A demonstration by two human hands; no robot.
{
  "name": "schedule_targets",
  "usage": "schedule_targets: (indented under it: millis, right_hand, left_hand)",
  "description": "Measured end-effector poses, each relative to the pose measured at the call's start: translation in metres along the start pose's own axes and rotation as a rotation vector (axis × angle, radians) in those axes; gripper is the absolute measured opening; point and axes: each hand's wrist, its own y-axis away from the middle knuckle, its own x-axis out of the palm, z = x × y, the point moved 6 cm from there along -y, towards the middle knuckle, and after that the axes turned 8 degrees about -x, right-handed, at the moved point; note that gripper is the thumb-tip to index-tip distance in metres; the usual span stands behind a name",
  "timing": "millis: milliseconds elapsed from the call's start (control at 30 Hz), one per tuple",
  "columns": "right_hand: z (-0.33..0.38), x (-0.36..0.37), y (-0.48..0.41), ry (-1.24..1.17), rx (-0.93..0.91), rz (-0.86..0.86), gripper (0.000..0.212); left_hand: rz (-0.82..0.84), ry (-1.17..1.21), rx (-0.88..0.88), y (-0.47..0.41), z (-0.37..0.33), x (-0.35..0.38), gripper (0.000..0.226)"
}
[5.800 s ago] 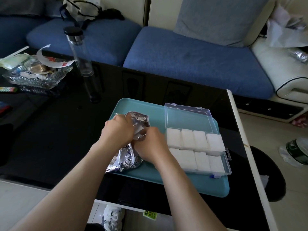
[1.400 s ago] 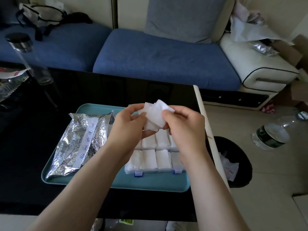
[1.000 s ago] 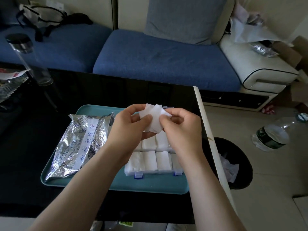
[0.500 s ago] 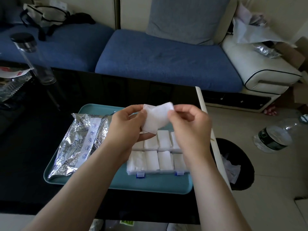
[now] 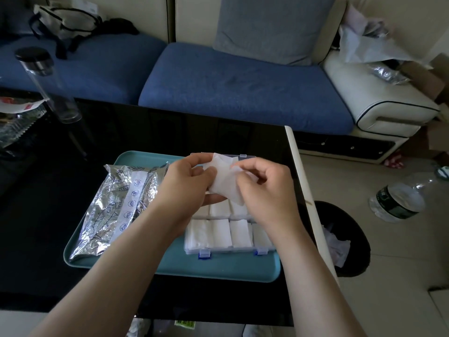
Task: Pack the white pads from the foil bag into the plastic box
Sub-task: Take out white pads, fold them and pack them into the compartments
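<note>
A thin white pad [image 5: 224, 180] is held up between my left hand [image 5: 187, 184] and my right hand [image 5: 264, 188], above the clear plastic box [image 5: 194, 250]. The box sits on the right half of a teal tray [image 5: 218, 266] and is filled with rows of folded white pads [image 5: 229, 233]; its open lid [image 5: 246, 156] shows behind my hands. The crumpled silver foil bag [image 5: 116, 210] lies on the left half of the tray, apart from both hands. My hands hide the box's far row.
The tray rests on a glossy black table [image 5: 36, 239] whose white right edge [image 5: 303, 190] runs close to the box. A tall clear bottle [image 5: 48, 86] and a glass dish [image 5: 17, 120] stand far left. A black bin [image 5: 347, 239] and a water bottle [image 5: 398, 200] are on the floor to the right.
Earlier both hands worked at the foil bag; it now lies alone on the tray. Over the last second the pad has been turned and pinched between my fingers, my hands lowering slightly.
</note>
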Motion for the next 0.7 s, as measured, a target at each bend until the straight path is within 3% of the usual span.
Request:
schedule_targets:
  millis: [200, 433, 700]
  right_hand:
    - [-0.003, 0.004, 0.000, 0.068, -0.049, 0.057, 0.025]
    - [-0.003, 0.001, -0.001, 0.144, -0.043, -0.021, 0.031]
    - [-0.002, -0.011, -0.001, 0.102, -0.054, -0.112, 0.013]
  left_hand:
    - [0.040, -0.033, 0.038, 0.000, 0.000, 0.004, 0.023]
    - [0.038, -0.042, 0.070, 0.002, -0.003, 0.005, 0.025]
    - [-0.058, -0.028, 0.055, 0.001, -0.003, -0.004, 0.026]
